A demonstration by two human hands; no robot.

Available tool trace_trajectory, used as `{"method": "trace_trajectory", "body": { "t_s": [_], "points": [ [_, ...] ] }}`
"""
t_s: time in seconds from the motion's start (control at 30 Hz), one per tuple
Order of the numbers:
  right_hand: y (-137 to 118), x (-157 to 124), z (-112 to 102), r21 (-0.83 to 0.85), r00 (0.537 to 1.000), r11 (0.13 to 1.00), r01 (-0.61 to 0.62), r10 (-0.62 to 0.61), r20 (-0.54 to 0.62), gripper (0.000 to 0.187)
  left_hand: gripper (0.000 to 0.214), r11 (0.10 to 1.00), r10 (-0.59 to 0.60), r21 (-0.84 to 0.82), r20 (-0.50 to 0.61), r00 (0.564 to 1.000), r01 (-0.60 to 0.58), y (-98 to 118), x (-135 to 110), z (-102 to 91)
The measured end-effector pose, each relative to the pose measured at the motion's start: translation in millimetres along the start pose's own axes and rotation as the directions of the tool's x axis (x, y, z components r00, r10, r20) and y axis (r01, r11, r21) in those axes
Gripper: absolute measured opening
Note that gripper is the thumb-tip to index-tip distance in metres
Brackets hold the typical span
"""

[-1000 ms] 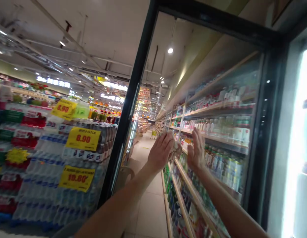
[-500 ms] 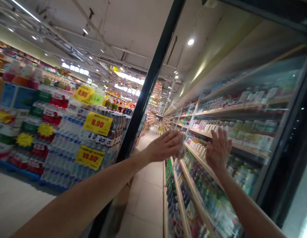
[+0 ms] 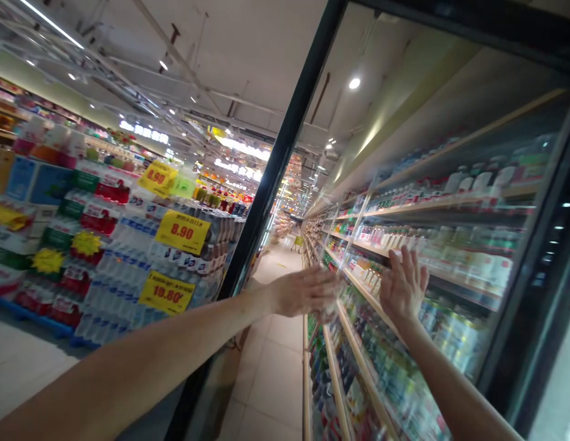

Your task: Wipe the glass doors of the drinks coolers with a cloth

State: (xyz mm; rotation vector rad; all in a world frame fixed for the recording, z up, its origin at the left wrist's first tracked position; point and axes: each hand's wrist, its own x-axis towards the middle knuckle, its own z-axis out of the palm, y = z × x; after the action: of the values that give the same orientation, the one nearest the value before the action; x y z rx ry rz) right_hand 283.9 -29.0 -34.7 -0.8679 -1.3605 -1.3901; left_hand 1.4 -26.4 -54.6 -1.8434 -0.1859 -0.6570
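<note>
In the head view, a glass door with a dark frame stands before me. My left hand reaches in from the lower left with its fingers stretched towards the right, at the pane. Its fingertips are smeared by motion, and a pale blur below them may be a reflection or something thin; I cannot tell. My right hand is raised at the pane with its palm forward and fingers apart, holding nothing. Behind or mirrored in the glass are shelves of bottled drinks.
Left of the black door frame are stacked packs of bottled water with yellow price signs. Boxes stand further left on a blue pallet. A tiled aisle floor runs away, with a yellowish cart far off.
My left hand has moved slightly down and to the left along the pane. My right hand stays nearly in place, and the view has shifted a little.
</note>
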Motion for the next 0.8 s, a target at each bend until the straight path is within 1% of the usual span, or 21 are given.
{"method": "trace_trajectory", "body": {
  "t_s": [0.03, 0.07, 0.1, 0.13, 0.17, 0.2, 0.23, 0.27, 0.3, 0.33, 0.4, 0.47, 0.5, 0.53, 0.57, 0.6, 0.63, 0.7, 0.73, 0.77, 0.8],
  "points": [
    [0, -1, 0, -0.003, 1.000, 1.000, 0.000, 0.000, 0.005, 0.048, 0.037, 0.996, 0.089, -0.015, 0.028, 0.996, -0.088, 2, -5, 1.1],
    [-1, -1, 0, -0.007, 1.000, 1.000, -0.002, 0.002, 0.009, 0.048, 0.037, 0.995, 0.097, -0.014, 0.040, 0.994, -0.097, -2, -8, 0.1],
    [-1, -2, 0, -0.011, 1.000, 1.000, -0.002, 0.002, 0.014, 0.048, 0.039, 1.000, 0.020, 0.008, 0.030, 0.999, -0.020, -13, -10, -2.6],
    [-1, -2, -1, -0.014, 1.000, 1.000, -0.002, 0.002, 0.015, 0.048, 0.041, 0.991, -0.129, 0.040, -0.005, 0.992, 0.129, -28, -11, -6.4],
    [-1, -3, -1, -0.014, 1.000, 1.000, -0.002, 0.003, 0.013, 0.048, 0.043, 0.950, -0.300, 0.068, -0.064, 0.952, 0.304, -43, -10, -10.3],
    [-1, -3, -1, -0.012, 1.000, 1.000, -0.004, 0.004, 0.014, 0.048, 0.045, 0.890, -0.438, 0.079, -0.123, 0.891, 0.449, -55, -9, -13.4],
    [-1, -3, -1, -0.008, 1.000, 1.000, -0.006, 0.007, 0.015, 0.048, 0.046, 0.841, -0.519, 0.079, -0.164, 0.839, 0.536, -61, -8, -14.7],
    [-1, -3, -2, -0.005, 1.000, 1.000, -0.009, 0.010, 0.016, 0.048, 0.047, 0.823, -0.545, 0.079, -0.175, 0.820, 0.563, -61, -8, -13.9],
    [-1, -3, -2, -0.002, 1.000, 1.000, -0.011, 0.011, 0.017, 0.048, 0.048, 0.843, -0.515, 0.080, -0.160, 0.842, 0.531, -52, -8, -11.0],
    [-1, -3, -2, 0.001, 1.000, 1.000, -0.012, 0.012, 0.020, 0.048, 0.048, 0.889, -0.439, 0.081, -0.128, 0.889, 0.450, -38, -10, -6.4],
    [-1, -3, -3, 0.005, 1.000, 1.000, -0.015, 0.014, 0.024, 0.048, 0.045, 0.973, -0.216, 0.067, -0.058, 0.975, 0.220, 1, -14, 5.4],
    [-1, -2, -3, 0.005, 0.999, 1.000, -0.020, 0.020, 0.026, 0.048, 0.041, 0.999, 0.000, 0.035, -0.016, 1.000, 0.001, 29, -16, 15.2],
    [-1, -2, -3, 0.006, 0.999, 1.000, -0.022, 0.022, 0.025, 0.048, 0.040, 0.998, 0.063, 0.024, -0.009, 0.998, -0.063, 33, -15, 17.6],
    [-1, -3, -3, 0.005, 1.000, 1.000, -0.023, 0.023, 0.021, 0.048, 0.039, 0.997, 0.078, 0.025, -0.011, 0.997, -0.077, 29, -13, 17.6],
    [-1, -3, -3, 0.005, 1.000, 1.000, -0.020, 0.020, 0.017, 0.048, 0.040, 0.999, 0.031, 0.038, -0.027, 0.999, -0.030, 17, -9, 15.5],
    [-1, -3, -3, 0.004, 1.000, 1.000, -0.018, 0.018, 0.017, 0.047, 0.040, 0.996, -0.073, 0.057, -0.059, 0.996, 0.076, 1, -4, 11.6],
    [-1, -3, -3, 0.003, 1.000, 1.000, -0.018, 0.018, 0.020, 0.047, 0.042, 0.972, -0.212, 0.074, -0.106, 0.971, 0.221, -17, 2, 6.9],
    [0, -3, -3, -0.001, 0.999, 1.000, -0.027, 0.027, 0.032, 0.047, 0.044, 0.853, -0.497, 0.067, -0.203, 0.844, 0.518, -47, 13, -1.4],
    [0, -3, -3, -0.003, 0.999, 1.000, -0.030, 0.030, 0.037, 0.047, 0.044, 0.799, -0.574, 0.054, -0.229, 0.786, 0.599, -53, 16, -3.3],
    [0, -3, -3, -0.003, 0.999, 0.999, -0.032, 0.032, 0.039, 0.046, 0.045, 0.785, -0.594, 0.045, -0.231, 0.771, 0.618, -52, 18, -3.1],
    [1, -3, -3, -0.002, 0.999, 0.999, -0.033, 0.033, 0.038, 0.046, 0.044, 0.818, -0.554, 0.041, -0.211, 0.805, 0.574, -43, 17, -0.9]
  ]
}}
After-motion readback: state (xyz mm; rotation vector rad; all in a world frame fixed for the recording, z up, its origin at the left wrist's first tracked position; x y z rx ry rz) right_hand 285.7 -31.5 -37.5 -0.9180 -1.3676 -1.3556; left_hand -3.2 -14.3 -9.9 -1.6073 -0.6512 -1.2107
